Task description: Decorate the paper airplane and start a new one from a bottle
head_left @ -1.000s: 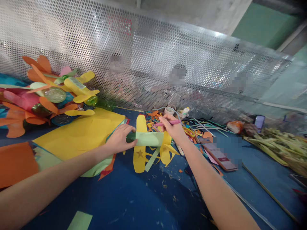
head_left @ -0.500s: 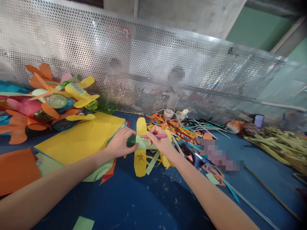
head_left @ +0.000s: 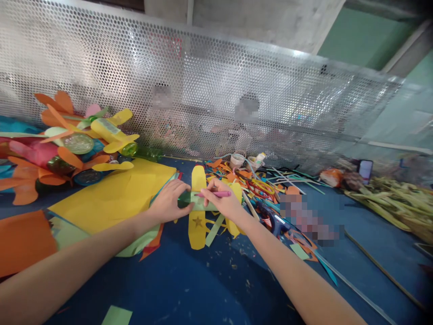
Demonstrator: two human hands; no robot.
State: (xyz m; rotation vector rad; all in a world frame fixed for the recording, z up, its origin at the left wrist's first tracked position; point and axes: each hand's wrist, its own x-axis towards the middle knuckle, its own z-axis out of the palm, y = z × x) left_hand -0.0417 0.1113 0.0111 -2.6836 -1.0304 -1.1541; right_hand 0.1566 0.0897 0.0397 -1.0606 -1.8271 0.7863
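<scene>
A toy plane made from a green plastic bottle (head_left: 183, 197) lies on the blue tabletop, wrapped in pale green paper. Yellow paper wings (head_left: 197, 234) cross it, and the near one bears a brown star (head_left: 197, 221). My left hand (head_left: 171, 201) grips the bottle's left end between thumb and fingers. In my right hand (head_left: 221, 198) is a pink pen (head_left: 221, 194), its tip at the pale green wrap between the wings. The right hand covers part of the plane's body, and yellow tail pieces (head_left: 234, 228) show beyond it.
Yellow paper sheets (head_left: 111, 198) lie under my left forearm, with finished bottle planes (head_left: 117, 131) heaped behind. Paper scraps (head_left: 219, 171) and a dark blue glue gun (head_left: 278, 221) are at the right. A perforated metal panel (head_left: 203, 81) stands along the back; a phone (head_left: 365, 170) leans farther right.
My right hand and the pen have shifted slightly left along the pale green wrap. The left hand keeps its hold on the bottle, and the plane stays about where it was.
</scene>
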